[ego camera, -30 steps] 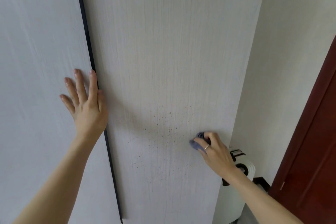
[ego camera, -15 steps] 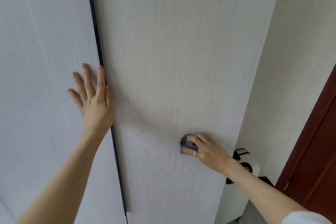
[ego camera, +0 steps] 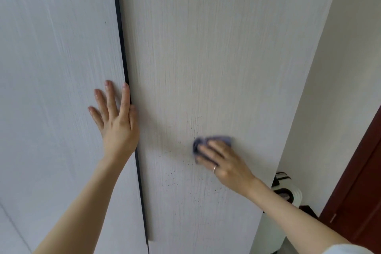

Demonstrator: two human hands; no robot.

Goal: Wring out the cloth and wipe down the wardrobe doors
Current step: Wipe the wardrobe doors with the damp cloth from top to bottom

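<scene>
Two pale wood-grain wardrobe doors fill the view, the left door [ego camera: 51, 68] and the right door [ego camera: 206, 47], split by a dark gap [ego camera: 121, 47]. My left hand [ego camera: 117, 121] rests flat on the left door at its right edge, fingers spread and pointing up. My right hand [ego camera: 224, 163] holds a bunched blue-purple cloth [ego camera: 222, 139] against the lower part of the right door, fingers over it; the thumb is hidden. Small dark specks [ego camera: 175, 177] dot the door to the left of and below the cloth.
A cream wall [ego camera: 340, 68] meets the wardrobe's right side. A white and black appliance [ego camera: 288, 194] stands low in the corner beyond my right forearm. A red-brown room door [ego camera: 360, 181] is at the far right.
My right hand has swept the cloth leftward and then up across the speckled patch. My left hand stays pressed on the left door. The camera has shifted a little.
</scene>
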